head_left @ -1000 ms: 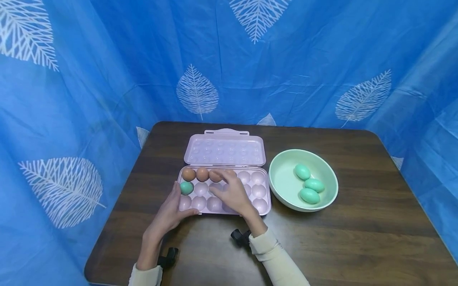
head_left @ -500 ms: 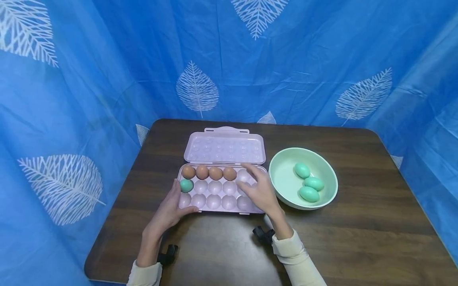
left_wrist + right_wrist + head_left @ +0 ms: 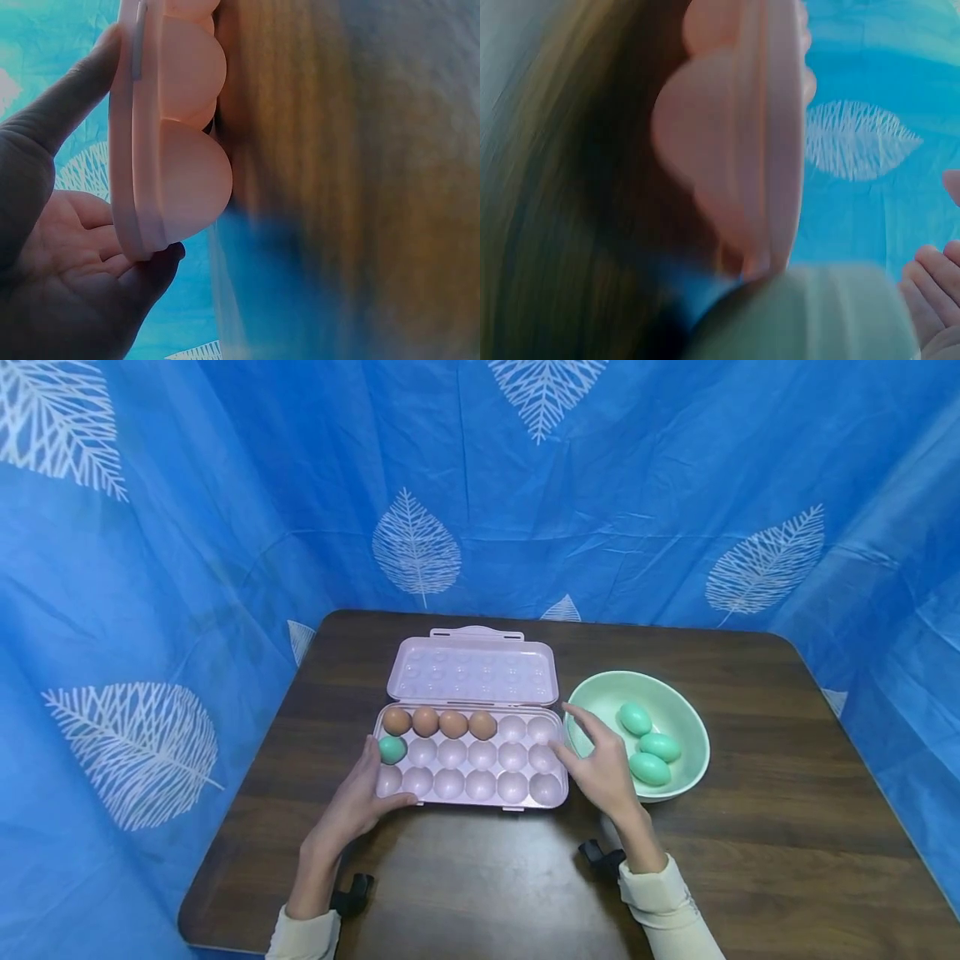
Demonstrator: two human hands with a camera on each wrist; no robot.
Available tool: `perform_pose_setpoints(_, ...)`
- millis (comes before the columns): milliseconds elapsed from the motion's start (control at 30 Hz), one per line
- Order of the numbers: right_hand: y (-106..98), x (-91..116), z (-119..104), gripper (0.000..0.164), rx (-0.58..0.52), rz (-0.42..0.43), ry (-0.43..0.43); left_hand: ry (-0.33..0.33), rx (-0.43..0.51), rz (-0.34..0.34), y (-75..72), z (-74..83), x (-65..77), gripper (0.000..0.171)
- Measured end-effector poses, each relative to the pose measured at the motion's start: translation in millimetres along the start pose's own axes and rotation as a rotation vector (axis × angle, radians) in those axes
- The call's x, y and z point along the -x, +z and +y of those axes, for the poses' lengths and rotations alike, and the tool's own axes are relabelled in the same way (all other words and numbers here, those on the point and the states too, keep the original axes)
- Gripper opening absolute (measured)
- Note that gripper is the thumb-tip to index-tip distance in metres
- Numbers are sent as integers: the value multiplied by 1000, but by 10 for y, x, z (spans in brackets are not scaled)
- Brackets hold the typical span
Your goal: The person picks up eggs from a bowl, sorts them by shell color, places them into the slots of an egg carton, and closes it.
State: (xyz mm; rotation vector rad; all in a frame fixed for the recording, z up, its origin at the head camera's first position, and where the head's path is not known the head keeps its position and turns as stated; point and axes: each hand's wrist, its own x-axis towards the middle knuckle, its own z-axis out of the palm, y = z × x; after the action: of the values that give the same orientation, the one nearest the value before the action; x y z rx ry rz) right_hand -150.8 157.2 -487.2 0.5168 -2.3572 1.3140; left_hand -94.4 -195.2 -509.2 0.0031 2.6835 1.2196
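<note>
Left fingers (image 3: 367, 758) in a pinch on the egg tray (image 3: 480, 787), its long axis crosswise; right fingers (image 3: 588, 722) spread.

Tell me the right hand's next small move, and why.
Probably reach the right hand into the bowl for a green egg: that hand looks empty at the bowl's edge, while the left hand holds the egg carton, whose cups are mostly unfilled.

Cream sleeves (image 3: 670, 914), black wrist fittings (image 3: 352, 895)
On my feed, the right cuff (image 3: 649, 883) shows a thick band with creases below; beside each wrist, on its inner side, I see a small, dark, blocky shape.
</note>
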Motion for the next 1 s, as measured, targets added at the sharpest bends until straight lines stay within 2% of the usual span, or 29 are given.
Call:
perform_pose_setpoints(133, -176, -4, 118, 51, 24, 30, 28, 12, -3, 11, -3, -8, -10, 122)
perform_pose_setpoints(333, -508, -69, 290, 49, 75, 62, 137, 12, -7, 2, 9, -14, -20, 122)
perform_pose_setpoints(467, -662, -120, 416, 48, 73, 49, 176, -7, 0, -6, 11, -20, -21, 122)
perform_pose_setpoints(767, -719, -175, 587, 48, 73, 42, 255, -18, -10, -6, 11, -21, -30, 122)
perform_pose_setpoints(1000, -695, -240, 654, 48, 83, -16, 315, -28, -1, -7, 14, -26, -19, 122)
